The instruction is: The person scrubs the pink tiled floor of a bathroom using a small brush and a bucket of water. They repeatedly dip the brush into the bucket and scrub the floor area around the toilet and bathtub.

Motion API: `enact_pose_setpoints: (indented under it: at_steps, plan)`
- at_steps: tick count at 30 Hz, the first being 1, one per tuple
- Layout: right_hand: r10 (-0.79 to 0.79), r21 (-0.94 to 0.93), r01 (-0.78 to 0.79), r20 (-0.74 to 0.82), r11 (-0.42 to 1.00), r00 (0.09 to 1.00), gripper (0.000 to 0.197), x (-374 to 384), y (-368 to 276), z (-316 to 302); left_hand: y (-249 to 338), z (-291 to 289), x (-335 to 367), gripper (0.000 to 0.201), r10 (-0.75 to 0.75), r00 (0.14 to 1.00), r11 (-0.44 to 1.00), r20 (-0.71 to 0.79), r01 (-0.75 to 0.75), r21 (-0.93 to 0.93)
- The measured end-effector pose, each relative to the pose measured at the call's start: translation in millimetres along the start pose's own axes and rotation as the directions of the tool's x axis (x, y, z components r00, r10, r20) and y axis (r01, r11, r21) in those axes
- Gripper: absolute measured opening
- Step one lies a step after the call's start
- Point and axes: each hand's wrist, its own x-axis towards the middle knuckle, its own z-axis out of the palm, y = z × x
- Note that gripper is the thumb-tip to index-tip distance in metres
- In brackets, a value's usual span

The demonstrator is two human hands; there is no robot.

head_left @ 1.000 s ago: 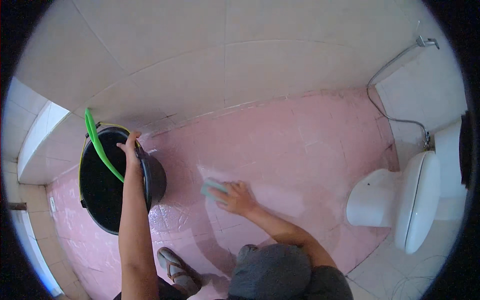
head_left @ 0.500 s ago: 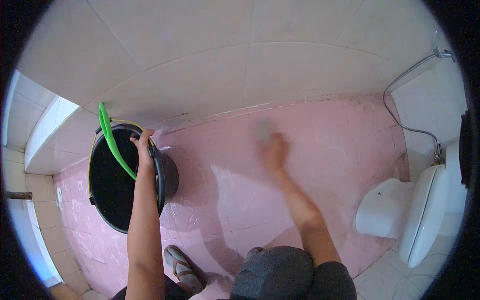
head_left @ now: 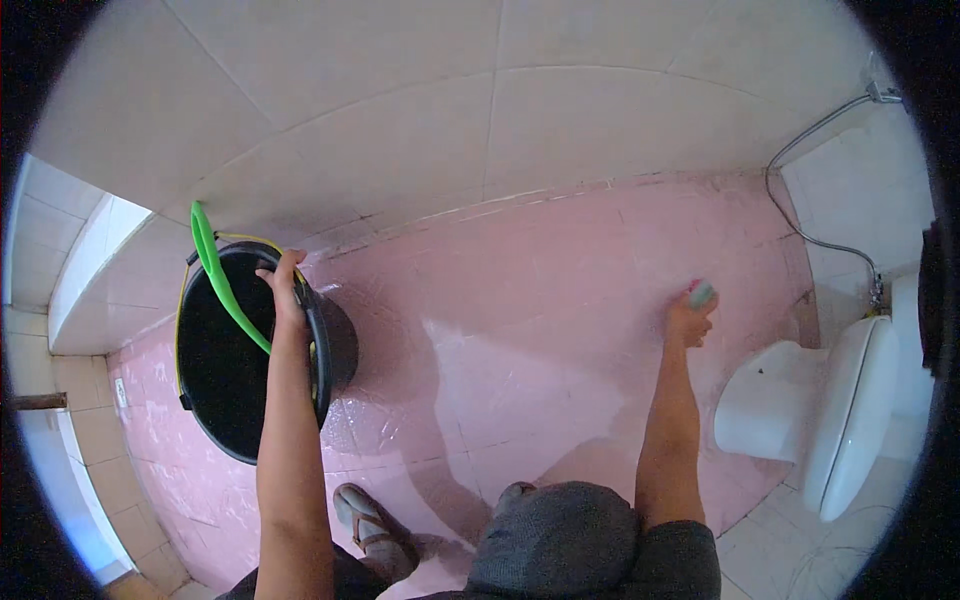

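My left hand (head_left: 286, 285) grips the right rim of a black bucket (head_left: 340, 345), thumb inside and fingers over the edge. A bright green handle (head_left: 213, 265) leans out of the bucket; its lower end is hidden in the dark inside. Far to the right, my right hand (head_left: 688, 322) is closed around a small grey-green scrubber (head_left: 702, 294) with a bit of pink at its edge. That hand is low over the wet pink tiled floor (head_left: 560, 300), near the toilet; whether the scrubber touches the tiles is hard to tell.
A white toilet (head_left: 770, 400) stands at the right, with a metal hose (head_left: 810, 240) hanging behind it. Pale tiled wall (head_left: 400, 130) closes off the far side. My sandalled foot (head_left: 365, 525) and dark-clothed knee (head_left: 555, 540) are at the lower edge.
My right hand has swept to the right with the scrubber, from the floor's middle toward the toilet. My left hand stays on the bucket rim.
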Motion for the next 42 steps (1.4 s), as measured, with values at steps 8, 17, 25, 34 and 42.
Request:
enact_pose_setpoints:
  at_steps: [8, 17, 25, 34, 42]
  plan:
    - [-0.642, 0.463, 0.752, 0.763, 0.469, -0.07, 0.063, -271, 32, -10, -3, 0, 10, 0.119, -0.012, 1.0, 0.999, -0.015, 0.011, -0.041]
    - [-0.36, -0.063, 0.394, 0.293, 0.917, 0.886, 0.069, -37, 11, -26, 98, -77, -142, 0.104, -0.184, 0.717, 0.251, 0.673, -0.627, 0.737]
    - [-0.445, 0.033, 0.974, 0.893, 0.224, 0.072, 0.077, -87, -102, -105, 28, -201, -174, 0.036, 0.237, 0.469, -0.132, 0.851, -0.852, 0.507]
    - [-0.72, 0.494, 0.864, 0.635, 0.099, -0.281, 0.065, -306, -84, -102, 17, -226, -158, 0.036, 0.429, 0.764, 0.041, 0.482, -0.55, 0.834]
    - [-0.858, 0.487, 0.846, 0.508, 0.218, -0.071, 0.05, -476, -27, -79, 64, -187, -96, 0.094, 0.128, 0.832, 0.563, 0.54, -0.509, 0.651]
